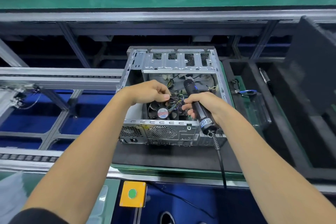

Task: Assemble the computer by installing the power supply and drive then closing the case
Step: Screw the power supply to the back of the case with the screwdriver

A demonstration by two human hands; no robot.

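Far left, only conveyor rails [60, 78], nothing in play. Moving in: my left hand [149, 92] sits over the CPU fan [162, 112], thumb and fingers pinching the loose wires [174, 102] above it. Case [172, 96] is open on the black mat [163, 154], side panel off; drive cage [178, 62] at the far end looks bare. My right hand [201, 104] is clamped round the electric screwdriver [197, 107], bit aimed into the chassis, tip hidden. My read: hold the wires clear of the fan blades before driving anything, keep the bit square. Screwdriver cord [221, 162] trails toward me, could snag. Right: black foam trays [272, 114], maybe parts, too blurred. Yellow button box [133, 194] below.
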